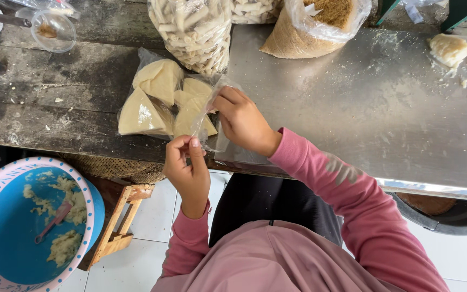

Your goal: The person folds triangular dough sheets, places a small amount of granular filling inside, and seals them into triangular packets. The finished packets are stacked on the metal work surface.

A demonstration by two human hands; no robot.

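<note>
A: Where's the bag?
B: I see the clear bag of pale triangular pieces (163,103) on the bench (55,92). My left hand (187,167) pinches its open edge; my right hand (241,121) grips the plastic.

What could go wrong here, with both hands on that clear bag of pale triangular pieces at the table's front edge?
The clear bag lies near the wooden table's front edge, and its mouth, pinched by the left hand and right hand, hangs past it; a tug might spill triangular pieces toward the floor. The thin plastic could also tear where the fingers pull it apart. The blue basin of crumbly mix sits below and could catch falling pieces.
</note>
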